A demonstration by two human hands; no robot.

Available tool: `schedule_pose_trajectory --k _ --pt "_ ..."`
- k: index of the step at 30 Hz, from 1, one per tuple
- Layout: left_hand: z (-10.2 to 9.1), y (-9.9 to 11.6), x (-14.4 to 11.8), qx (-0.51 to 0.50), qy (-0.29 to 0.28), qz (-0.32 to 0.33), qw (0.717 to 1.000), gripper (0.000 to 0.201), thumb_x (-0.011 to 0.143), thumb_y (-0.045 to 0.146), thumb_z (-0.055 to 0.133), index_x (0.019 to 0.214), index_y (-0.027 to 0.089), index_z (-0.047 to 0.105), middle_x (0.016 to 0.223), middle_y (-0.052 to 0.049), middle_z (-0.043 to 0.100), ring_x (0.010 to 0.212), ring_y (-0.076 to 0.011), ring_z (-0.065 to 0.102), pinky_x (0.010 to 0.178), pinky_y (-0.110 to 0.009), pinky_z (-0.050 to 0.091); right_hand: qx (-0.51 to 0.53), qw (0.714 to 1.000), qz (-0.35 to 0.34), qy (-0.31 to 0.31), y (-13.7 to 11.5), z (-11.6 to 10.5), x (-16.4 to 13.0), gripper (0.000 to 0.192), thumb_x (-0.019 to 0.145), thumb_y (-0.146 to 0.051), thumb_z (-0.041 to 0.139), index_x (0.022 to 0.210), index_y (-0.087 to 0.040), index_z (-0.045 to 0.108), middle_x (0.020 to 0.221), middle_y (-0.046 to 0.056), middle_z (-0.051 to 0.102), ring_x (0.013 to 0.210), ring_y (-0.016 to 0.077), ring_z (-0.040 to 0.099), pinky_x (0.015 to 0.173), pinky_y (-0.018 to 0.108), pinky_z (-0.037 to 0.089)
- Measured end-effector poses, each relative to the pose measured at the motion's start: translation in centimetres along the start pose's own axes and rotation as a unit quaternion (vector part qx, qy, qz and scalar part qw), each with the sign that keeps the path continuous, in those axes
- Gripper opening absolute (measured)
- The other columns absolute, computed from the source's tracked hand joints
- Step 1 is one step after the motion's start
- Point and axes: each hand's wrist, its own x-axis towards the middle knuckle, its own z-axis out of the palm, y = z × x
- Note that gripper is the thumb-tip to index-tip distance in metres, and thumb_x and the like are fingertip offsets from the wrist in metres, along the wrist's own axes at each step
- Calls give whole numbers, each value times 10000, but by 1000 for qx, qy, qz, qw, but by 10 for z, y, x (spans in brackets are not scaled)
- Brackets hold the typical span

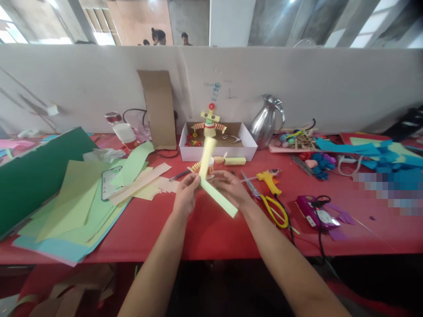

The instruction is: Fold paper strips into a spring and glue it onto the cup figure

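My left hand (187, 193) pinches two paper strips at the corner where they meet. The pale yellow strip (207, 157) points up and away, slightly blurred. The light green strip (220, 200) slants down to the right, across the front of my right hand (234, 187). My right hand's fingers reach toward the corner, loosely curved and apart, partly hidden behind the green strip; whether they touch it I cannot tell. Just beyond the hands lie a rolled yellow paper tube (235, 161) and a pleated paper piece (195, 167).
A paper figure (209, 121) stands at a white box (218, 154). To the right are scissors (276, 211), a yellow glue gun (269, 181), a purple device (317, 213) and a steel jug (266, 121). Coloured sheets (71, 198) and a phone (110, 182) lie left on the red table (211, 237).
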Motion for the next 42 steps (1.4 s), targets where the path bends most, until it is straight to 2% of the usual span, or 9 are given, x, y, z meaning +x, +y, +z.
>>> schedule_pose_trajectory --k 3,5,7,12,19,25,32,37,42 --pt "2 -3 0 -36 3 4 999 238 705 354 800 772 176 659 762 17 609 667 -78 557 634 -188 472 -59 997 -56 -18 7 14 -2 593 631 -308 854 1186 -296 644 1102 27 701 892 191 676 772 326 553" --pt "4 -5 -1 -47 -5 5 999 231 718 347 794 793 180 653 790 19 611 686 -76 566 638 -184 474 -92 990 -100 33 9 24 -4 467 695 -342 811 1138 -280 676 1082 28 702 886 188 665 789 329 550" --pt "6 -6 -3 -44 -12 12 999 228 713 327 800 802 179 652 812 18 621 704 -80 583 675 -198 490 -105 983 -121 93 10 30 -7 268 792 -398 720 1013 -246 715 943 28 720 781 178 654 728 323 551" --pt "7 -6 -5 17 -32 32 999 194 740 311 771 813 155 682 749 -6 656 656 -107 608 694 -251 515 -85 978 -111 152 14 27 -6 262 819 -453 676 894 -205 709 689 10 690 600 172 618 590 320 533" --pt "4 -5 -3 -2 7 0 1000 209 641 279 823 760 143 719 700 -21 684 616 -136 632 663 -284 535 -83 979 -121 140 17 24 -4 233 801 -420 701 874 -200 683 737 10 698 600 164 636 565 306 543" --pt "1 -2 -1 13 4 -67 998 265 619 315 838 779 129 737 748 -54 714 674 -152 657 699 -292 542 -101 976 -104 164 14 20 -5 270 760 -445 726 882 -207 689 717 12 700 569 175 630 562 324 548" --pt "0 -2 -1 32 11 -44 998 272 571 299 861 720 130 709 685 -30 685 620 -127 623 673 -277 534 -75 983 -98 139 14 17 -3 248 761 -426 727 851 -196 703 735 10 704 594 165 623 585 312 539" --pt "4 0 -3 33 -9 -53 998 304 617 341 846 810 147 712 776 -38 705 669 -153 652 708 -325 562 -90 981 -111 134 15 15 -2 213 776 -396 723 887 -216 696 742 -10 691 591 153 608 593 304 534" --pt "4 -3 -3 21 -2 -38 999 285 634 367 837 763 143 717 750 -43 705 652 -170 660 685 -330 560 -99 982 -105 122 10 19 -4 217 772 -414 724 869 -222 694 815 6 707 618 155 611 612 312 535"
